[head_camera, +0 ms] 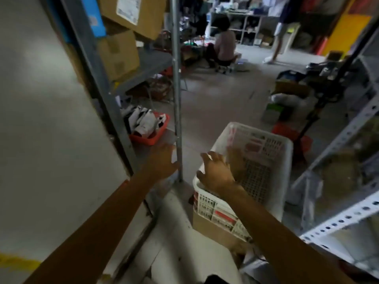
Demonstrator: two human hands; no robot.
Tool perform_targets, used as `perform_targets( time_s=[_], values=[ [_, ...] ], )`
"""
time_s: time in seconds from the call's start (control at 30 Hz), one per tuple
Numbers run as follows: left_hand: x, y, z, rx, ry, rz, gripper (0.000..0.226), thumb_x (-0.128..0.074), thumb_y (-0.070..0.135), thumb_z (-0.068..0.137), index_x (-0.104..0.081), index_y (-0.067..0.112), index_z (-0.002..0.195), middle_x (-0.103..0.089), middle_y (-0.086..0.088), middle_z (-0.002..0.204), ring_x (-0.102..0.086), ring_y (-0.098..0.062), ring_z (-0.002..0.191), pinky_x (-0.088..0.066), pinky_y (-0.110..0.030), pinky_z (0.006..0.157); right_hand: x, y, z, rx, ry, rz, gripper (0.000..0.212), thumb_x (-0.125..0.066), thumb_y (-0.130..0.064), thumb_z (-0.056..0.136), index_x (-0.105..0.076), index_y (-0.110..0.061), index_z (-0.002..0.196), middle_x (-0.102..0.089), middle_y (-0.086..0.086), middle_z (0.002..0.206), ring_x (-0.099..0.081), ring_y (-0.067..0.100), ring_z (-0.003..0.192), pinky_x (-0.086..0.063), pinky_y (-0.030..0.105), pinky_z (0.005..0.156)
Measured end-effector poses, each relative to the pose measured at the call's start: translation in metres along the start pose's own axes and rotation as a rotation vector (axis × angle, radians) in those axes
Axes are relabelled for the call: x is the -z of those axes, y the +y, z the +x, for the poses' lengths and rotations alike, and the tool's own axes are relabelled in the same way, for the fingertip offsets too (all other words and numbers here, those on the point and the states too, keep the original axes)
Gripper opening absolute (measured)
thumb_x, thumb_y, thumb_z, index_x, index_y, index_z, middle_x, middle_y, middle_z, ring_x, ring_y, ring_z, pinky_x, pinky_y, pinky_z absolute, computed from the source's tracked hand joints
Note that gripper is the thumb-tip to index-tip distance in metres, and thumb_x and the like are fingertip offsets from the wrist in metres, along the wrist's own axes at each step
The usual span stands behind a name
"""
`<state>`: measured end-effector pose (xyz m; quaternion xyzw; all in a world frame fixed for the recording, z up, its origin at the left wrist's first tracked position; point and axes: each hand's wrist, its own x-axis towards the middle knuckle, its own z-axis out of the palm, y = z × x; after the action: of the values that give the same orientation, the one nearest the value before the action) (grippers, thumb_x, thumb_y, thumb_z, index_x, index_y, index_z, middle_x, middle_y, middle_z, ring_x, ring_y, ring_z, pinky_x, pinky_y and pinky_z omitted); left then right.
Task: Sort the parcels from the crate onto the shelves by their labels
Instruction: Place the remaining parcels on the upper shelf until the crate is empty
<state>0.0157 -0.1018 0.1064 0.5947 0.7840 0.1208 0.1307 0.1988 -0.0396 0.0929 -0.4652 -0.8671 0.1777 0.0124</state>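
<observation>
From the head camera, the right hand (215, 174) hovers over the near corner of the white perforated crate (264, 152), fingers spread and lightly bent, gripping nothing; its fingertips reach over the rim toward the inside, where the contents are too blurred to make out as parcels. The crate sits on a brown cardboard box (213, 228) on the floor. The left hand (162, 160) is open too, fingers straight, held just beside the grey upright post (177, 89) of the left shelving unit (whether it touches the post cannot be told). On that unit's low shelf, just beyond the left hand, stands a red tray (151, 138) of black-and-white packets, and cardboard boxes (119, 54) fill the upper shelves. A white slotted-angle rack (336, 218) stands at the right. Across the grey concrete floor (221, 99), a seated person (224, 46) faces away, and bags and boxes lie piled at the right.
</observation>
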Motion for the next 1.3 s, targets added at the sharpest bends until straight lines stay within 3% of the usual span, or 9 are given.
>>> perform_targets(
  time_s=[0.1,0.27,0.33,0.43,0.57,0.7,0.77,0.97,1.3],
  values=[
    [-0.027,0.031,0.041,-0.094,-0.051,-0.02,0.062,-0.055,0.041,0.083,-0.055,0.005,0.133,-0.061,-0.015,0.127,-0.056,-0.034,0.118,-0.045,-0.042,0.102,-0.005,0.044,0.005,-0.163,-0.005,0.025,0.065,-0.055,-0.039,0.096,-0.027,-0.021,0.152,-0.023,0.009,0.158,-0.021,0.034,0.144,-0.028,0.05,0.115],
    [-0.076,0.066,0.119,-0.225,-0.183,0.015,0.062,-0.062,0.037,0.087,-0.047,0.011,0.141,-0.053,-0.012,0.139,-0.05,-0.033,0.128,-0.043,-0.045,0.107,-0.009,0.114,0.041,-0.346,0.03,0.136,0.056,-0.049,-0.038,0.098,-0.031,-0.016,0.146,-0.032,0.011,0.148,-0.029,0.036,0.137,-0.03,0.052,0.113],
    [-0.094,0.076,0.152,-0.239,-0.213,0.022,0.062,-0.062,0.039,0.087,-0.047,0.013,0.141,-0.054,-0.011,0.138,-0.051,-0.033,0.126,-0.044,-0.044,0.105,-0.011,0.14,0.067,-0.394,0.016,0.173,0.056,-0.044,-0.044,0.099,-0.03,-0.018,0.147,-0.032,0.009,0.15,-0.029,0.034,0.139,-0.028,0.051,0.115],
    [-0.117,0.086,0.197,-0.253,-0.276,0.025,0.061,-0.055,0.049,0.084,-0.049,0.017,0.135,-0.056,-0.01,0.135,-0.055,-0.033,0.12,-0.049,-0.046,0.099,-0.016,0.179,0.108,-0.444,0.022,0.183,0.066,-0.054,-0.055,0.091,-0.035,-0.027,0.147,-0.038,0.004,0.149,-0.035,0.033,0.137,-0.035,0.049,0.111],
    [-0.148,0.095,0.245,-0.234,-0.332,0.042,0.061,-0.061,0.037,0.091,-0.043,0.015,0.145,-0.045,-0.01,0.149,-0.043,-0.034,0.134,-0.042,-0.046,0.108,-0.026,0.217,0.147,-0.521,-0.008,0.176,0.069,-0.055,-0.058,0.09,-0.037,-0.021,0.146,-0.042,0.009,0.143,-0.038,0.034,0.131,-0.04,0.049,0.105],
    [-0.185,0.097,0.29,-0.234,-0.427,0.075,0.06,-0.059,0.033,0.091,-0.042,0.015,0.146,-0.047,-0.011,0.147,-0.045,-0.034,0.132,-0.043,-0.043,0.105,-0.062,0.252,0.191,-0.588,-0.122,0.179,0.067,-0.052,-0.039,0.098,-0.024,-0.017,0.155,-0.028,0.011,0.155,-0.027,0.035,0.139,-0.035,0.048,0.111],
    [-0.208,0.097,0.311,-0.245,-0.494,0.062,0.059,-0.058,0.034,0.091,-0.042,0.016,0.145,-0.048,-0.011,0.146,-0.045,-0.034,0.131,-0.044,-0.043,0.105,-0.083,0.266,0.212,-0.635,-0.167,0.205,0.067,-0.051,-0.039,0.098,-0.024,-0.016,0.154,-0.025,0.011,0.156,-0.027,0.035,0.141,-0.036,0.048,0.112],
    [-0.282,0.098,0.366,-0.287,-0.633,0.039,0.06,-0.057,0.029,0.092,-0.038,0.018,0.148,-0.04,-0.006,0.152,-0.034,-0.03,0.139,-0.035,-0.042,0.113,-0.155,0.32,0.276,-0.803,-0.159,0.312,0.073,-0.059,-0.046,0.091,-0.032,-0.012,0.149,-0.039,0.016,0.145,-0.042,0.038,0.131,-0.043,0.05,0.103],
    [-0.363,0.086,0.424,-0.33,-0.572,-0.027,0.057,-0.056,0.029,0.092,-0.04,0.019,0.146,-0.044,-0.004,0.149,-0.031,-0.028,0.14,-0.03,-0.04,0.114,-0.268,0.391,0.383,-0.814,-0.246,0.23,0.113,-0.063,-0.064,0.082,0.006,-0.017,0.158,-0.015,0.028,0.158,-0.025,0.045,0.142,-0.026,0.053,0.114]
  ],
)
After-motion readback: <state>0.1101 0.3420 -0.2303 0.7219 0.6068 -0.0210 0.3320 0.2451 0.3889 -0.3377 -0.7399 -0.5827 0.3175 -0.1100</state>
